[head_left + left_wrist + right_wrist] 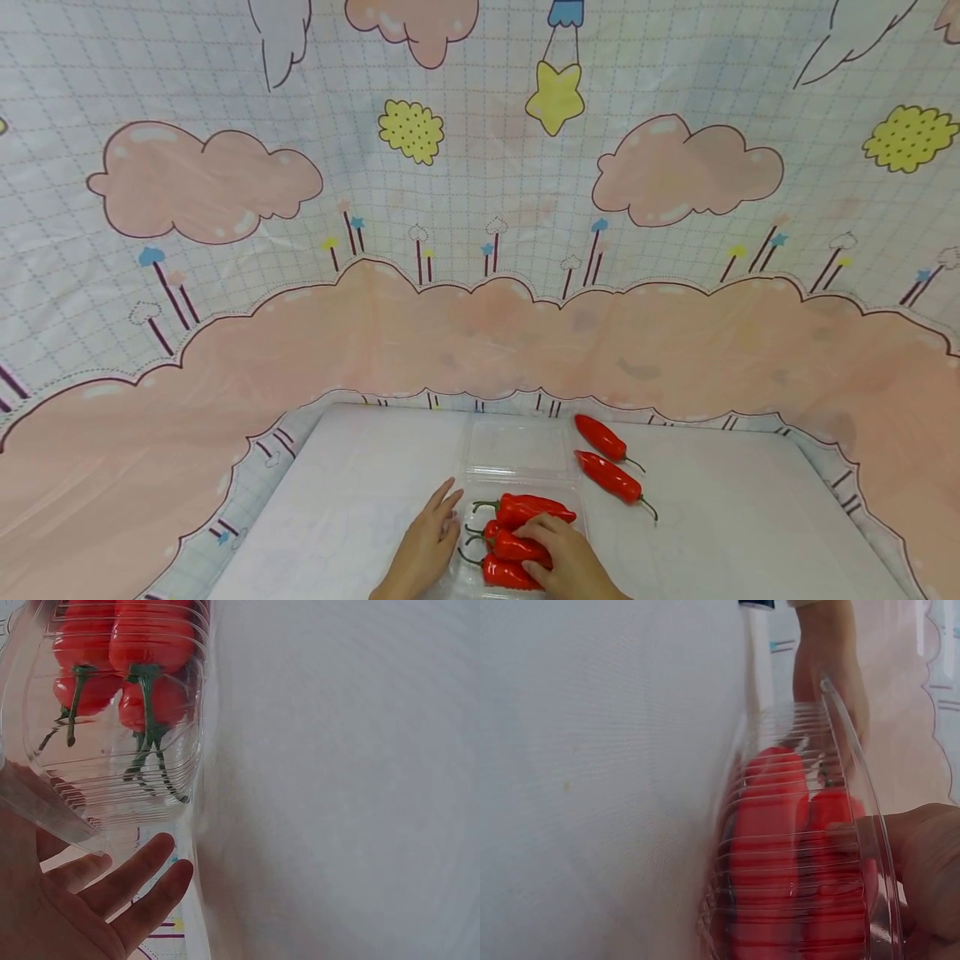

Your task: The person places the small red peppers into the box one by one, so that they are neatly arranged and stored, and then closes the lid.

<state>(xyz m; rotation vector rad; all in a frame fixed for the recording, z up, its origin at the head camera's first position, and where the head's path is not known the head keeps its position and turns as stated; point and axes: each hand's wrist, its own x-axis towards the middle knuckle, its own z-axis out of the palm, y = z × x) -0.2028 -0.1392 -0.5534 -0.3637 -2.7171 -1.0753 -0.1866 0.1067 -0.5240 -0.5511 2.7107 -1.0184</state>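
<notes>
Several red chili peppers (534, 508) with green stems lie in a clear plastic clamshell box (517, 482), in two layers. My right hand (570, 557) reaches in over the right side and grips one upper pepper (517, 547) between fingers and thumb. In the right wrist view the fingers (841, 834) show through the ribbed wall, against the red pepper. My left hand (426, 540) stays beside the box's left end with its fingers extended and holds nothing. Seen from the left wrist, those fingers (154, 900) spread near the rim, by the stem ends.
Two more red peppers lie on the white tabletop right of the box, one farther back (602, 438) and one nearer (611, 478). The box's clear lid (517, 446) is folded back flat. A patterned cloth (480, 337) with pink clouds rises behind the table.
</notes>
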